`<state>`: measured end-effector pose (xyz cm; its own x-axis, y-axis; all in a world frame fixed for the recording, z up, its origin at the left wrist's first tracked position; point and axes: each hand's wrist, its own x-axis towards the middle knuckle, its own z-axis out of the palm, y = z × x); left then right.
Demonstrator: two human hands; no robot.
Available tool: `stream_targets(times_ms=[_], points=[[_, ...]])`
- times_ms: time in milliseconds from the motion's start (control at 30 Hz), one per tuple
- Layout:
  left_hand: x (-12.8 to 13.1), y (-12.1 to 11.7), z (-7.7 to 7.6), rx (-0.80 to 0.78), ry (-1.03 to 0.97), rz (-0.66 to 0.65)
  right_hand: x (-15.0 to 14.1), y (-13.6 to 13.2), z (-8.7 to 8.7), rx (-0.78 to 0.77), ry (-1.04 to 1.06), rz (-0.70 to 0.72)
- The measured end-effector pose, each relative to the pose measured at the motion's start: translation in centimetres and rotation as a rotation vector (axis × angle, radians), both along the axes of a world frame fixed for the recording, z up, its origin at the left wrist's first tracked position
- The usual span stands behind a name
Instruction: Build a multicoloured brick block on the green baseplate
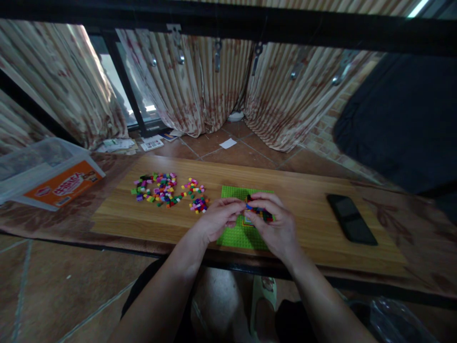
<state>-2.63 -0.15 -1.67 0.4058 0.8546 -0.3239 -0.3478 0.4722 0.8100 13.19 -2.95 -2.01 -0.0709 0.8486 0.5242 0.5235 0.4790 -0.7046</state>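
Over a green studded baseplate (232, 237) my two hands meet, fingertips almost touching. My right hand (278, 223) is closed in a pinch around a small blue toy brick (249, 206). From the left, the closed fingers of my left hand (222, 217) reach the same spot; what lies between their tips is hidden. Beneath the hands, a cluster of small coloured bricks (248, 221) sits on the baseplate, partly covered by my right fingers. Loose toy bricks in many colours (166, 185) are spread on the wooden board (300, 200) left of the baseplate.
A black phone (352, 219) lies on the board at the right. To the left stands a clear plastic box (53, 176) with an orange label. Beyond the board are a tiled floor with papers (227, 143) and long curtains (203, 90).
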Motion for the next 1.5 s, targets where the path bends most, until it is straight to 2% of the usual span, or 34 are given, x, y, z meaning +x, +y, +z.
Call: stream_targets(times_ms=[167,367,500,667,800,1033,1133,1233,1367,1500], points=[[-0.1,0.2,0.0,0.061,0.062,-0.02,0.9,0.0,0.6,-0.044,-0.054,0.085],[0.0,0.1,-0.1,0.095,0.108,-0.059,1.6,0.3,0.4,-0.056,-0.149,0.155],[0.2,0.1,-0.3,0.118,0.127,-0.054,1.7,0.6,0.1,-0.032,-0.176,0.107],[0.2,0.4,-0.9,0.191,0.287,0.087,1.6,1.2,-0.8,0.017,-0.201,-0.007],[0.3,0.4,-1.0,0.254,0.388,0.121,1.4,1.4,-1.3,0.046,-0.227,-0.054],[0.7,0.3,-2.4,0.493,0.522,0.132,1.3,1.4,-1.3,0.05,-0.266,-0.099],[0.8,-0.4,-2.7,0.595,0.619,0.105,1.3,1.4,-1.3,0.028,-0.251,-0.112],[1.2,-1.8,-2.4,0.642,0.738,0.103,1.2,1.4,-1.3,-0.004,-0.208,-0.12],[1.8,-3.3,-1.8,0.626,0.785,0.107,1.2,1.5,-1.4,-0.012,-0.16,-0.134],[2.3,-4.0,-1.6,0.599,0.865,0.088,1.2,1.4,-1.6,0.015,-0.159,-0.121]])
